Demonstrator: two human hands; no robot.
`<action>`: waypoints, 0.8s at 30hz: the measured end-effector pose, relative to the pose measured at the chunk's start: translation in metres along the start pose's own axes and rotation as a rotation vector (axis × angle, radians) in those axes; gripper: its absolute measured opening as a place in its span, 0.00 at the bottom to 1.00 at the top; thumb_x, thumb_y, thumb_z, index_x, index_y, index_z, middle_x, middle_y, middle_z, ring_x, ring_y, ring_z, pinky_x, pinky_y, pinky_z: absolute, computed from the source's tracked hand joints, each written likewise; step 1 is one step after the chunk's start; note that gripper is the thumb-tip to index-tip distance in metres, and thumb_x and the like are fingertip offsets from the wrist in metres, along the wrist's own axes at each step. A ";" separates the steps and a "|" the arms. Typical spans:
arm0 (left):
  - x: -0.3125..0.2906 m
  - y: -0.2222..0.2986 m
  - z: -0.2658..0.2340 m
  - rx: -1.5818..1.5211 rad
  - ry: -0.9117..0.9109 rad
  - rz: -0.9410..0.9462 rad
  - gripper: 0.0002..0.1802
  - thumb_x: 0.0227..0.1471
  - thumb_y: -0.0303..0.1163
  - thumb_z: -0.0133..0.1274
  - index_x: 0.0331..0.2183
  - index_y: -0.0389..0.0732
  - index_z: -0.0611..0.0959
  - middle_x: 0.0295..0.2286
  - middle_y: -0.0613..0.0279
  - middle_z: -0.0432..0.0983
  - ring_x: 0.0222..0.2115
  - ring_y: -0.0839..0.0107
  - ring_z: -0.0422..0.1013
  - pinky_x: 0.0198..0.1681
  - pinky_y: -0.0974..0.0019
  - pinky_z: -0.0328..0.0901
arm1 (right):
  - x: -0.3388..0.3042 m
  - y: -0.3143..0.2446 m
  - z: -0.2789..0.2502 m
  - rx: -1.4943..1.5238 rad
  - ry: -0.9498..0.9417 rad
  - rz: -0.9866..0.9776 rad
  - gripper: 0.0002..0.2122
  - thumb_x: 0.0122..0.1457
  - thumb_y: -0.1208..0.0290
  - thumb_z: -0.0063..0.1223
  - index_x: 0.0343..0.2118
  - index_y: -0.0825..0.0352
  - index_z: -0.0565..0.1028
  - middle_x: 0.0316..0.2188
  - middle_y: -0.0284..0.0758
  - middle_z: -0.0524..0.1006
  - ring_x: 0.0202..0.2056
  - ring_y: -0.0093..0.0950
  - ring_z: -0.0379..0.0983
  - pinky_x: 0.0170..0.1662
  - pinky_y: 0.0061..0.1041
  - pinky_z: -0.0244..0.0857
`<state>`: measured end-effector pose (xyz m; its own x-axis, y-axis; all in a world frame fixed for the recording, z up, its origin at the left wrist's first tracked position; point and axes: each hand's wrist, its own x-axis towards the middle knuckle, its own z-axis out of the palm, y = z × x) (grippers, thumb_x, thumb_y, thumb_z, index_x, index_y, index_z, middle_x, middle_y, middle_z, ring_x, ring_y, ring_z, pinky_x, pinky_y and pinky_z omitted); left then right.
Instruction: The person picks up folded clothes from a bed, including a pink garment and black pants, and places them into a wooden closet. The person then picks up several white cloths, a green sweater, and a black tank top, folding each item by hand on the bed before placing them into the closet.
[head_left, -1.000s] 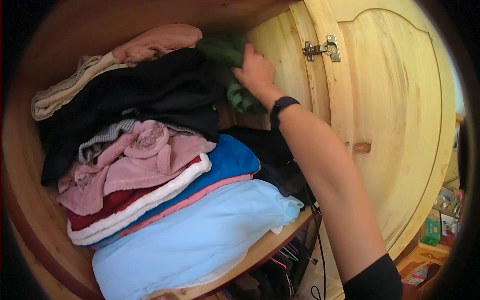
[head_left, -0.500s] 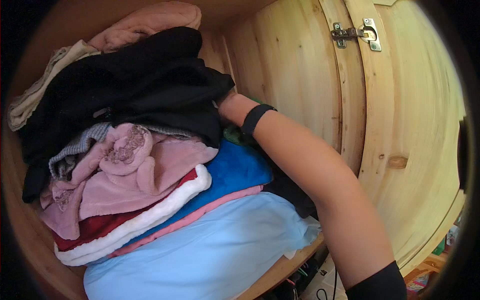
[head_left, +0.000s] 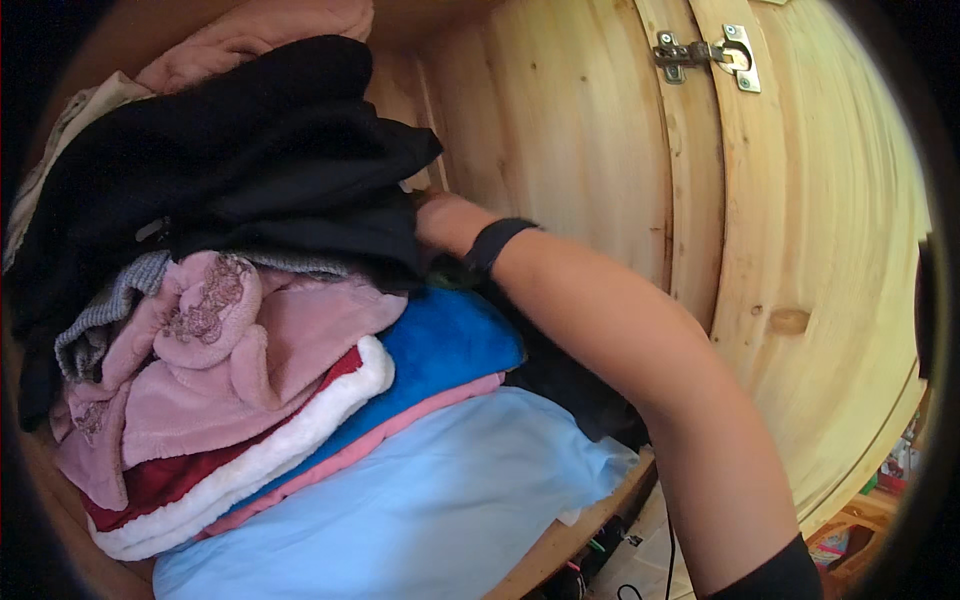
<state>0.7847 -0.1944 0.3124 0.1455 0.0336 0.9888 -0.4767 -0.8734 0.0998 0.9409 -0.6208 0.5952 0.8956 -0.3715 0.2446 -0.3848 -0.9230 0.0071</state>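
Note:
My right hand [head_left: 440, 218] reaches into a wooden cabinet, at the right side of a black garment [head_left: 270, 180]. The fingers are hidden at the garment's edge, so their grip does not show. A black band circles the wrist. The black garment lies over a grey ribbed knit piece [head_left: 110, 310] and a pink plush garment [head_left: 290, 325]. Below these come a dark red cloth with white fluffy trim [head_left: 250, 490], a blue plush cloth [head_left: 450, 340], a pink layer [head_left: 370, 445] and a light blue cloth [head_left: 420, 510]. My left hand is out of view.
A pink fluffy item [head_left: 260, 40] and a cream cloth [head_left: 85, 120] lie at the back left. Dark cloth [head_left: 575, 390] sits beneath my forearm. The wooden door [head_left: 820, 230] stands open at right on a metal hinge [head_left: 705, 55]. The shelf edge [head_left: 575, 540] runs along the front.
The whole view has shifted, and the clothes now appear further left. My right hand also appears a little further left, still at the black garment's right side.

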 end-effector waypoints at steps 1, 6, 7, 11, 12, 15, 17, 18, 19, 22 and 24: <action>0.001 0.001 0.001 -0.022 0.005 -0.007 0.18 0.56 0.35 0.44 0.20 0.37 0.80 0.19 0.52 0.73 0.23 0.54 0.68 0.32 0.53 0.62 | 0.001 -0.004 0.010 -0.100 0.357 0.019 0.29 0.51 0.58 0.60 0.57 0.62 0.71 0.54 0.41 0.74 0.54 0.32 0.71 0.52 0.32 0.67; 0.003 0.006 0.004 -0.023 0.054 -0.069 0.18 0.56 0.36 0.44 0.20 0.38 0.80 0.19 0.52 0.73 0.22 0.55 0.68 0.31 0.53 0.62 | 0.052 -0.012 0.015 -1.011 0.431 0.097 0.30 0.56 0.58 0.51 0.63 0.60 0.63 0.61 0.41 0.65 0.62 0.36 0.62 0.56 0.31 0.64; 0.004 -0.003 -0.001 -0.044 -0.001 0.007 0.18 0.56 0.36 0.46 0.21 0.36 0.81 0.19 0.51 0.74 0.21 0.55 0.69 0.30 0.53 0.64 | 0.050 -0.006 0.017 -0.740 0.425 0.039 0.28 0.56 0.60 0.52 0.61 0.59 0.66 0.61 0.38 0.65 0.61 0.36 0.62 0.55 0.34 0.64; 0.004 0.000 -0.012 -0.067 -0.057 -0.022 0.16 0.56 0.34 0.48 0.23 0.34 0.82 0.19 0.51 0.74 0.22 0.55 0.71 0.28 0.55 0.68 | 0.023 0.007 0.030 -0.450 0.221 -0.029 0.24 0.57 0.62 0.52 0.59 0.53 0.70 0.62 0.34 0.64 0.61 0.40 0.59 0.52 0.39 0.63; 0.000 -0.002 -0.014 -0.085 -0.056 -0.023 0.16 0.56 0.34 0.48 0.23 0.34 0.82 0.19 0.51 0.74 0.22 0.55 0.71 0.28 0.55 0.68 | 0.011 0.007 0.034 -0.450 0.193 -0.028 0.24 0.58 0.63 0.51 0.59 0.52 0.70 0.62 0.35 0.65 0.61 0.41 0.59 0.51 0.39 0.63; 0.001 -0.007 -0.022 -0.130 -0.032 -0.039 0.17 0.57 0.34 0.48 0.22 0.35 0.82 0.19 0.51 0.74 0.21 0.54 0.71 0.27 0.54 0.67 | -0.010 0.008 0.042 -0.375 0.299 -0.003 0.20 0.57 0.64 0.51 0.54 0.53 0.75 0.62 0.37 0.65 0.60 0.40 0.61 0.52 0.40 0.62; 0.006 -0.007 -0.029 -0.170 -0.012 0.015 0.17 0.58 0.34 0.49 0.21 0.36 0.82 0.18 0.52 0.73 0.21 0.54 0.70 0.26 0.54 0.66 | -0.044 0.002 0.035 -0.285 0.305 -0.080 0.18 0.57 0.64 0.51 0.51 0.54 0.78 0.59 0.38 0.68 0.56 0.40 0.65 0.52 0.41 0.61; 0.006 -0.007 -0.030 -0.196 -0.007 0.021 0.17 0.58 0.34 0.49 0.21 0.36 0.82 0.18 0.52 0.73 0.21 0.54 0.70 0.26 0.54 0.66 | -0.067 -0.005 0.030 -0.271 0.300 -0.126 0.17 0.57 0.63 0.51 0.49 0.55 0.78 0.56 0.38 0.71 0.54 0.39 0.67 0.52 0.41 0.60; 0.001 -0.014 -0.029 -0.200 0.039 0.000 0.18 0.58 0.34 0.49 0.20 0.37 0.81 0.18 0.52 0.72 0.20 0.54 0.70 0.26 0.55 0.65 | -0.110 -0.023 0.018 -0.313 0.246 -0.152 0.18 0.54 0.63 0.52 0.49 0.56 0.78 0.51 0.38 0.73 0.53 0.39 0.68 0.51 0.41 0.61; -0.045 -0.062 -0.020 -0.198 0.039 -0.025 0.18 0.59 0.40 0.52 0.26 0.36 0.83 0.23 0.46 0.74 0.25 0.49 0.71 0.31 0.53 0.67 | -0.276 -0.050 0.023 -0.387 0.378 -0.279 0.20 0.50 0.63 0.55 0.47 0.61 0.77 0.40 0.37 0.76 0.45 0.36 0.70 0.46 0.37 0.61; -0.056 -0.044 0.005 -0.381 0.019 -0.040 0.18 0.59 0.41 0.52 0.28 0.36 0.83 0.24 0.45 0.74 0.26 0.48 0.71 0.33 0.53 0.67 | -0.408 -0.027 0.054 -0.008 0.562 -0.372 0.23 0.51 0.65 0.55 0.52 0.64 0.73 0.40 0.40 0.75 0.44 0.38 0.70 0.43 0.38 0.63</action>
<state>0.8019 -0.1604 0.2517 0.1562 0.0766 0.9848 -0.7595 -0.6281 0.1693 0.5978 -0.4494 0.4432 0.7172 0.0818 0.6921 -0.0771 -0.9777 0.1955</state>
